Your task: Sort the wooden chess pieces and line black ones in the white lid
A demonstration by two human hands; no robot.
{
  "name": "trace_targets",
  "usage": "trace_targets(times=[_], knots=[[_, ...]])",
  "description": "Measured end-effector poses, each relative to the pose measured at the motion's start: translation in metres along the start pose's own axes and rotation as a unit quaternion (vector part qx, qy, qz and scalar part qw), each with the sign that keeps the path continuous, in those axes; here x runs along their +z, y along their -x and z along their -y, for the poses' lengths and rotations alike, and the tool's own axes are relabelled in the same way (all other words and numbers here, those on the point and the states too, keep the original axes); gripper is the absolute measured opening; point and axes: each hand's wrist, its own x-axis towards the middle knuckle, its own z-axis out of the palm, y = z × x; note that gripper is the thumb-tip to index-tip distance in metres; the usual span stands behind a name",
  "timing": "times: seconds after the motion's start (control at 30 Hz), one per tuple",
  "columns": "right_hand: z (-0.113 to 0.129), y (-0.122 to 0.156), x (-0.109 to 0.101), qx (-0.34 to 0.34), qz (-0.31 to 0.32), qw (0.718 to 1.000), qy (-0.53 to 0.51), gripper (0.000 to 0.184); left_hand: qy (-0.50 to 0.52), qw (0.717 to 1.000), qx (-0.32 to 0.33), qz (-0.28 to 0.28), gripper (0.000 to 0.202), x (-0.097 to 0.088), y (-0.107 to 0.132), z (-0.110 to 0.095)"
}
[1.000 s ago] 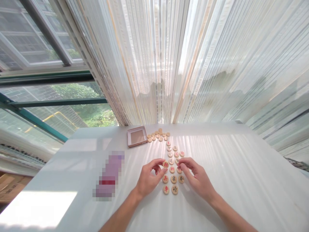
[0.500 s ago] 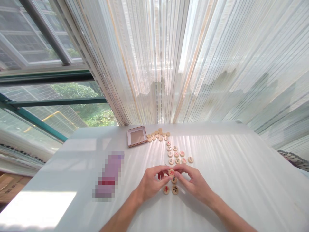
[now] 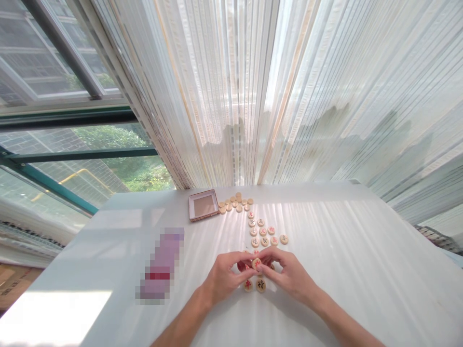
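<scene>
A round Chinese chess piece [image 3: 256, 264] with a red character is pinched between the fingertips of both hands, raised over other pieces. My left hand [image 3: 224, 272] grips it from the left with closed fingers. On the opposite side my right hand [image 3: 288, 271] closes on the same piece. Just below the hands lie a red-marked piece [image 3: 248, 285] and a black-marked piece [image 3: 261, 285], side by side. Beyond the fingers, several face-up pieces form rows, among them a black-marked one [image 3: 284, 239] at the right end. Some pieces under the hands are partly hidden.
An open shallow box [image 3: 190, 207] stands at the far side of the white table [image 3: 343, 250]. Beside it sits a cluster of plain-looking pieces [image 3: 234, 204]. A blurred purple item [image 3: 162, 258] lies on the left. Striped curtains [image 3: 246, 96] hang behind the table.
Both hands still hold the piece, which now sits slightly lower and appears turned between the fingertips. A red-marked piece behind the fingers has come into sight. The whole view has shifted slightly.
</scene>
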Motion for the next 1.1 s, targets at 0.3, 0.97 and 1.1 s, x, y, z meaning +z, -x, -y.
trace_targets(times=[0.3, 0.97, 1.1], knots=[[-0.0038, 0.0015, 0.0036, 0.019, -0.031, 0.999, 0.038, 0.022, 0.002, 0.999, 0.006, 0.045, 0.022, 0.0021, 0.001, -0.0029], [0.0024, 0.0034, 0.0028, -0.049, -0.019, 0.999, 0.009, 0.023, 0.033, 0.998, -0.056, -0.018, 0.026, -0.0015, -0.0034, -0.0074], [0.0006, 0.0024, 0.0031, -0.05, -0.025, 0.998, 0.022, 0.022, 0.026, 0.998, -0.056, -0.012, 0.027, -0.0025, -0.003, -0.0088]])
